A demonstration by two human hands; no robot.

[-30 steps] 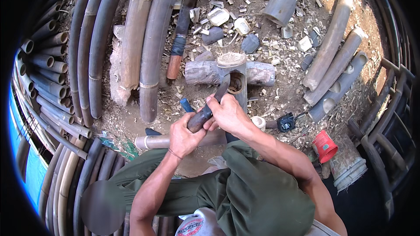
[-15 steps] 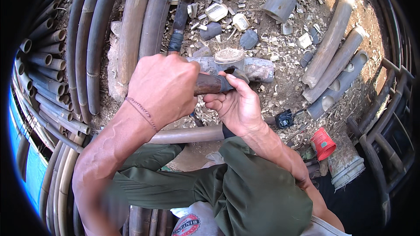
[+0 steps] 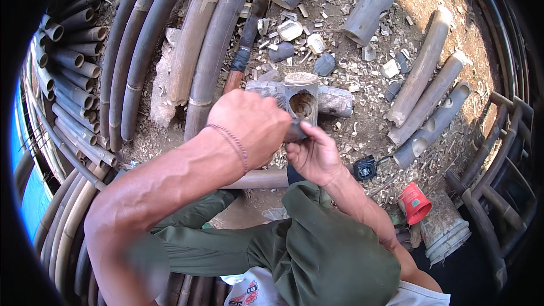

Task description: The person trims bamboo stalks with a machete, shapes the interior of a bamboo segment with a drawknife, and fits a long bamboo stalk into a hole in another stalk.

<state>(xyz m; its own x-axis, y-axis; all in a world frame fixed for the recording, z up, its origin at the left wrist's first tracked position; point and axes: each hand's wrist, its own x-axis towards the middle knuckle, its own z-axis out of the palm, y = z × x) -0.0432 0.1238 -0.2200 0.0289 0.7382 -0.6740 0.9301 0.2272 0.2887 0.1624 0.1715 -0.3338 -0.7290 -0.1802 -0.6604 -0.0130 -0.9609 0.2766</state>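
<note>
Fingers of the left hand (image 3: 249, 122) wrap the dark tool (image 3: 296, 132) while those of the right hand (image 3: 318, 158) pinch its right end, near side of the holed bamboo piece (image 3: 302, 88); a firm hold should prevent twisting.

Bamboo workshop, stacked poles (image 3: 76, 88), pale chips (image 3: 390, 68) strewn over dirt ground (image 3: 473, 39)
</note>
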